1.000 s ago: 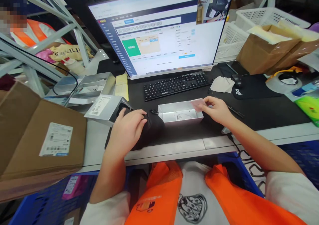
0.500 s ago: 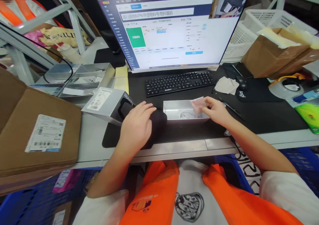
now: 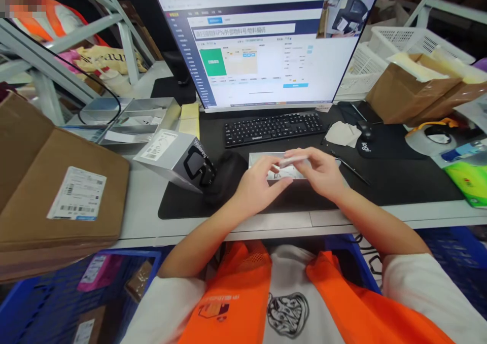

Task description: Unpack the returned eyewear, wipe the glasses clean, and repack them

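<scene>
My right hand [image 3: 321, 174] pinches a small flat pale packet [image 3: 293, 160] above an open silver-grey box [image 3: 255, 158]. Opposite it, my left hand [image 3: 261, 184] reaches over the box's left part with thumb and fingers apart. Its fingertips are close to the packet; whether they touch it I cannot tell. Both hands hide much of the box, and a bit of its pale contents shows between them. To the left, a black soft pouch [image 3: 228, 174] lies against a tilted grey carton with goggles printed on it [image 3: 173, 156].
A keyboard [image 3: 274, 130] and monitor [image 3: 266, 49] stand behind the box. On the right are a pen [image 3: 353, 170], crumpled paper [image 3: 342, 133], a mouse [image 3: 364, 129] and tape roll [image 3: 431, 140]. A large cardboard box [image 3: 34, 192] fills the left side.
My left hand has moved right, from beside the grey carton to the open box. My right hand has shifted slightly left with the packet, which now lies flatter.
</scene>
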### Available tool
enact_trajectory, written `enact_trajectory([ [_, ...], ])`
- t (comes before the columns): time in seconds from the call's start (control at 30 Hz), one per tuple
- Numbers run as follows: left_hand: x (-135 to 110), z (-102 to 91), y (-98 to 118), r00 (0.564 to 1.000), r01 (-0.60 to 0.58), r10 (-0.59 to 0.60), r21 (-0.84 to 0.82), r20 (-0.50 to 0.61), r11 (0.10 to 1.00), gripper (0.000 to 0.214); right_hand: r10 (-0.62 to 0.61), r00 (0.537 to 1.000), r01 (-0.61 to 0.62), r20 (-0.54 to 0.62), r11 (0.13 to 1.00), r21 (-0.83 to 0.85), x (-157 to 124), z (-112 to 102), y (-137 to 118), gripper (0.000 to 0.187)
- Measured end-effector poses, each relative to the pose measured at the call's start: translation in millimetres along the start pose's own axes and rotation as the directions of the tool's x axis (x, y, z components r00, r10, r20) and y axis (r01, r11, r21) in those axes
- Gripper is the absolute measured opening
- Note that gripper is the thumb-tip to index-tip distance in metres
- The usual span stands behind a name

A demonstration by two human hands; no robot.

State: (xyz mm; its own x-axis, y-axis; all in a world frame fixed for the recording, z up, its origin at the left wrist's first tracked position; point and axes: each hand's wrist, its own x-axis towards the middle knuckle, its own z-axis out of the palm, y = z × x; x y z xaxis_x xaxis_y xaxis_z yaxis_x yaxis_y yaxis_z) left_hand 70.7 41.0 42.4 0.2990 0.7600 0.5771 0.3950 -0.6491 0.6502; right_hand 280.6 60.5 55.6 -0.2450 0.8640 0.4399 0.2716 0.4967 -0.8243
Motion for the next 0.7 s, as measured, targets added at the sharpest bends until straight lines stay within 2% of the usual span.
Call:
enact_trajectory([
  [0.03,-1,7.8,-2,0.996,-0.057,0.055,-0.021,-0.067,0.998,0.023,-0.133,0.991,0.134,0.019,0.990,-0.051,-3,0,-2,0.013],
  [0.1,-5,19.6,-5,0.953,-0.181,0.177,0.010,-0.247,0.984,0.013,-0.332,0.942,0.334,0.040,0.931,-0.148,-10,-3,-1,0.021],
  [0.17,-10,26.6,-6,0.902,-0.229,0.228,0.040,-0.366,0.973,0.012,-0.422,0.907,0.416,0.023,0.882,-0.221,-16,-9,4,0.029],
  [0.2,-12,28.8,-6,0.895,-0.222,0.215,0.028,-0.390,0.975,0.013,-0.439,0.899,0.427,0.007,0.872,-0.240,-18,-13,7,0.031],
  [0.3,-14,33.1,-4,0.923,-0.134,0.093,-0.084,-0.372,0.987,0.014,-0.434,0.900,0.413,-0.041,0.879,-0.236,-22,-21,15,0.033],
  [0.37,-12,35.2,-4,0.941,-0.106,0.073,-0.084,-0.332,0.991,0.017,-0.397,0.915,0.375,-0.066,0.900,-0.223,-24,-23,18,0.032],
  [0.47,-9,37.7,-6,0.942,-0.212,0.234,0.114,-0.242,0.971,0.024,-0.355,0.932,0.333,-0.069,0.917,-0.222,-25,-23,19,0.031],
  [0.53,-7,38.1,-8,0.925,-0.290,0.325,0.190,-0.194,0.938,0.022,-0.379,0.925,0.363,-0.031,0.904,-0.225,-26,-21,19,0.032],
  [0.63,-5,36.5,-13,0.925,-0.298,0.335,0.206,-0.178,0.932,0.011,-0.452,0.890,0.451,0.061,0.853,-0.261,-26,-18,20,0.032],
  [0.7,-6,35.2,-18,0.954,-0.231,0.270,0.254,-0.128,0.939,0.015,-0.445,0.891,0.447,0.087,0.832,-0.327,-20,-23,22,0.026],
])
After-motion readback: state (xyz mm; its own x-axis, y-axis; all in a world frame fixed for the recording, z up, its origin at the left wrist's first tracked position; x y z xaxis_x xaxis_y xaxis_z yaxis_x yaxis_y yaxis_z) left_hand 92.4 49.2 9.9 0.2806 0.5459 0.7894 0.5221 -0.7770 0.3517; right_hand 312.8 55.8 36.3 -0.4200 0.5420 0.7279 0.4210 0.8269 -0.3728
